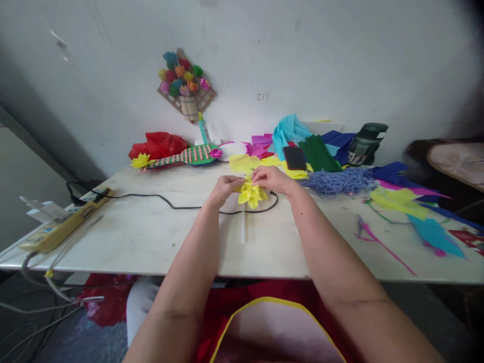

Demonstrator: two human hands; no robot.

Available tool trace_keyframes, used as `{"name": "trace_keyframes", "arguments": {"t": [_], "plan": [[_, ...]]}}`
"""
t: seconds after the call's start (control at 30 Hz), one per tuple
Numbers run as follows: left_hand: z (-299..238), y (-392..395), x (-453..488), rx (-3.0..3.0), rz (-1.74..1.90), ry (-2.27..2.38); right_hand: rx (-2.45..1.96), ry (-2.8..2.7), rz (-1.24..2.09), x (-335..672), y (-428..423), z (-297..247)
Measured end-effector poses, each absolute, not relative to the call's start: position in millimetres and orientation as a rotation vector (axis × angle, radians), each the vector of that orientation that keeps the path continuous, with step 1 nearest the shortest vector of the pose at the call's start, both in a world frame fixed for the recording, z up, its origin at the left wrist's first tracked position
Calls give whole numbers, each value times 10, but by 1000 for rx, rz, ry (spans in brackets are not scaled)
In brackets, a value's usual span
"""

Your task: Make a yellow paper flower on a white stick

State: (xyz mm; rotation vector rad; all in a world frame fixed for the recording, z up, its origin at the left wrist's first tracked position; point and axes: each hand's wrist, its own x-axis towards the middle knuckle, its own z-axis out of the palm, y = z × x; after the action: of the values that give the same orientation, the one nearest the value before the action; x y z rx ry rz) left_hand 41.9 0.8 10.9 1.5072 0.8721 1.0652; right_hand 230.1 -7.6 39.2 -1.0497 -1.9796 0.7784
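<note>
A yellow paper flower [252,195] is held between both hands over the middle of the table. My left hand [227,187] pinches its left side. At its upper right, the fingers of my right hand [271,179] are pressed together on the petals. Below the flower shows a white stick [243,227], which looks like a glue stick; whether it is joined to the flower or to something behind it is hidden. A black cord [181,207] runs behind the hands and curves round to the right of the flower.
A yellow power strip [64,227] lies at the left. Along the back are a green lute-shaped craft [196,155], coloured crepe paper [289,133], a phone [295,158] and a dark bottle [366,144]. Blue-grey string [336,181] and paper scraps [434,234] lie at the right.
</note>
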Motion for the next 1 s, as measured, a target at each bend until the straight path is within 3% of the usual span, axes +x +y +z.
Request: {"name": "trace_keyframes", "arguments": {"t": [0.87,1.0], "plan": [[53,65,403,1547,1147,948,-1052,-1989,692,2334,-17,287],[71,66,391,1466,1179,979,-1073,-1937,469,2351,21,266]]}}
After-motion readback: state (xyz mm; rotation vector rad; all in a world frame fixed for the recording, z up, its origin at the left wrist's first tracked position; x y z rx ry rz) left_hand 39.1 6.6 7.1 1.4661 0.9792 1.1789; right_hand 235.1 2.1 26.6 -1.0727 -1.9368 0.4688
